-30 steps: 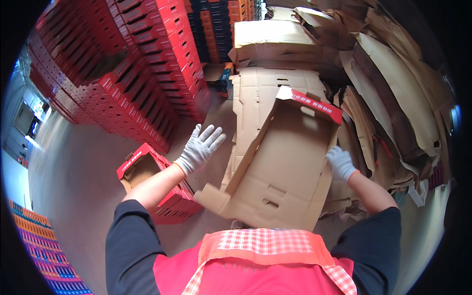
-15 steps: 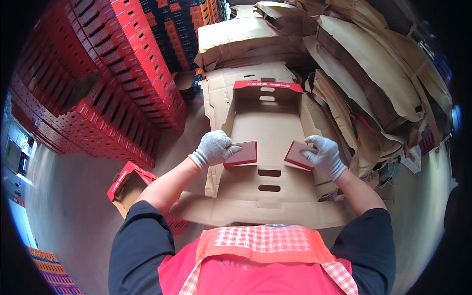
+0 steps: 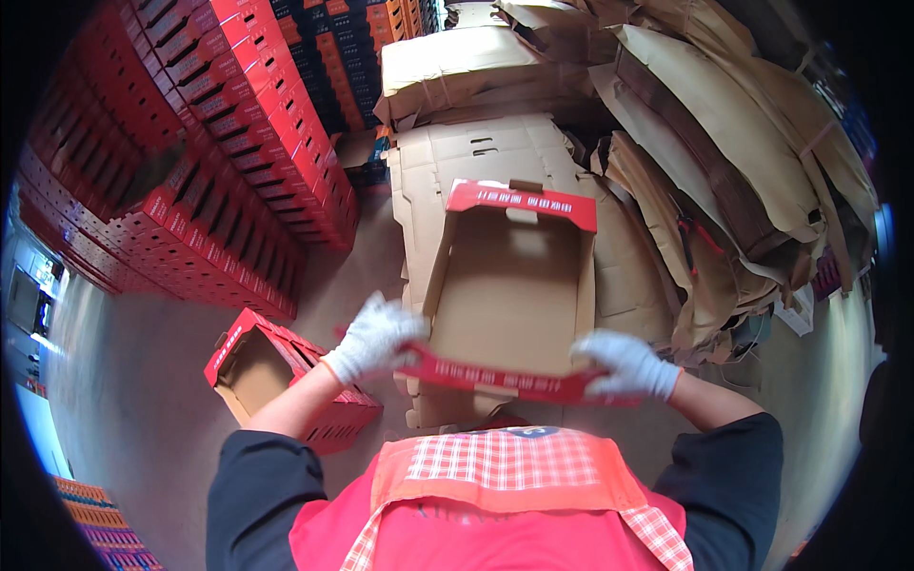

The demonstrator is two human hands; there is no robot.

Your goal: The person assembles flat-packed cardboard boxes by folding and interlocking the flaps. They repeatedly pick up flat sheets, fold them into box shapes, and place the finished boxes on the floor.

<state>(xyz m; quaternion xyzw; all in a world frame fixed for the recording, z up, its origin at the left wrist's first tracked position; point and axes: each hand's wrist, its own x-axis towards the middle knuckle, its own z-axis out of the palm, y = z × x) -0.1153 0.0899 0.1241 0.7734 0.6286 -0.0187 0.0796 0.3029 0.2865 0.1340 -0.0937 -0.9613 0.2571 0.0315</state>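
Note:
A cardboard box (image 3: pixel 509 309), open at the top, brown inside with red ends, sits in front of me. Its far red end stands upright, and its near red end is raised and slightly blurred. My left hand (image 3: pixel 376 338), in a pale glove, is closed at the near left corner of the box. At the near right corner my right hand (image 3: pixel 628 364), also gloved, grips the red end, with its fingers partly over the inner side. Motion smears both hands a little. Below the box lies a stack of flat brown cardboard sheets (image 3: pixel 419 190).
Tall stacks of red boxes (image 3: pixel 243 81) rise on the left. A smaller stack of red boxes (image 3: pixel 328 419) stands on the floor by my left forearm. Paper-wrapped cardboard bundles (image 3: pixel 724 133) lean at the right, with red-handled pliers (image 3: pixel 700 236) among them.
The near flap, which lay flat toward me, is now folded up as the box's red near end. Both hands have moved apart and down to its corners, letting go of the small side flaps.

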